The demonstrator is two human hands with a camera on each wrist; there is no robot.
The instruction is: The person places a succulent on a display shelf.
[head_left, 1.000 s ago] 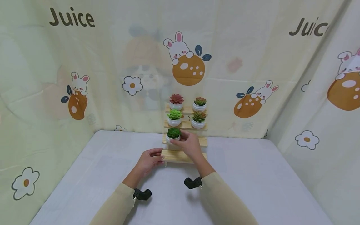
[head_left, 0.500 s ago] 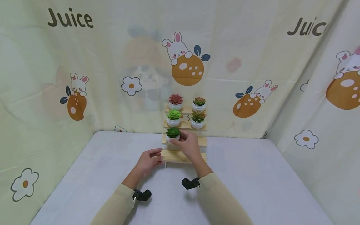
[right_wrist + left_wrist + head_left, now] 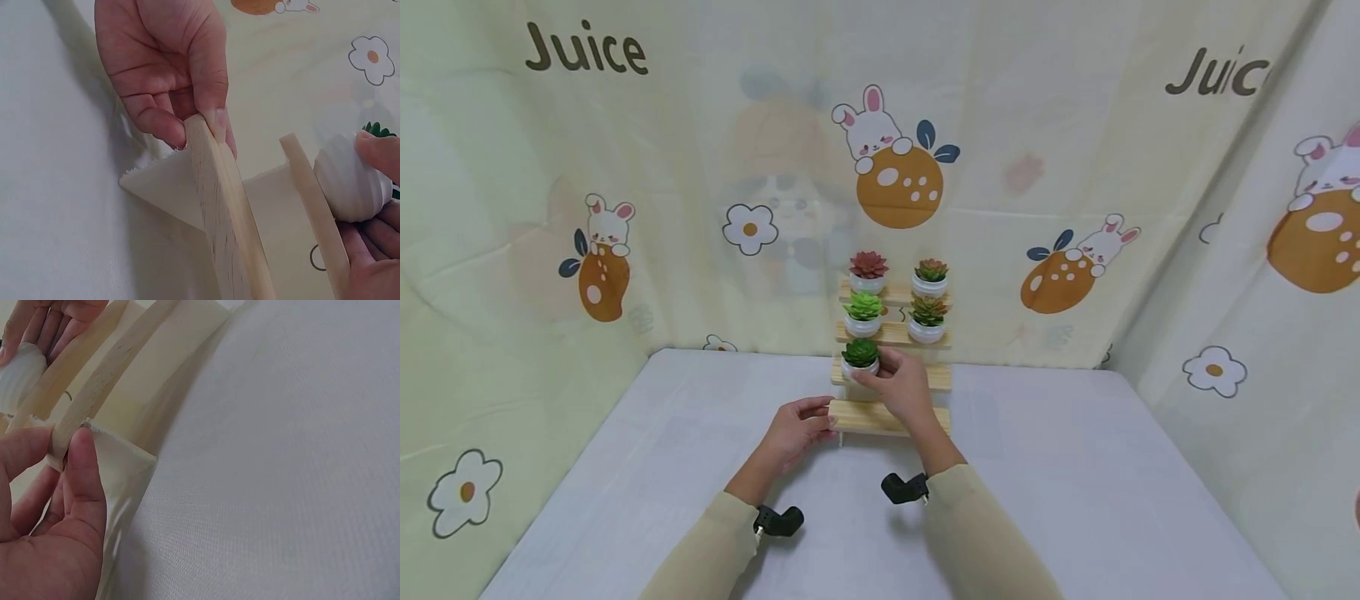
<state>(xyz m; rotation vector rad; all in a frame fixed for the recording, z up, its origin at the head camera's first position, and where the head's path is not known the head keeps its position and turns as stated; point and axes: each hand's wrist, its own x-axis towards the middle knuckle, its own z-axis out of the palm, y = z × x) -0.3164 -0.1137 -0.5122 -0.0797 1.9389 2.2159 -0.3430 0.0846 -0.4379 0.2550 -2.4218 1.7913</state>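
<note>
Head view showed my right hand [image 3: 901, 387] curled round a small white ribbed pot [image 3: 854, 370] with a dark green succulent [image 3: 861, 352] on top, sitting upright on the second step of the pale wooden stand [image 3: 943, 377], at that step's left end. My left hand [image 3: 795, 429] pinched the left end of the lowest plank [image 3: 871, 417], thumb on top and fingers beneath, as the right wrist view confirmed. That plank was raw, grainy wood, thin and flat, its long axis running left to right away from my left hand. Four more potted succulents stood on the two steps above my right hand. Beneath both hands lay a smooth white tablecloth [image 3: 1075, 483], with open cloth to either side of them; just beyond the stand hung the printed curtain [image 3: 700, 167].
</note>
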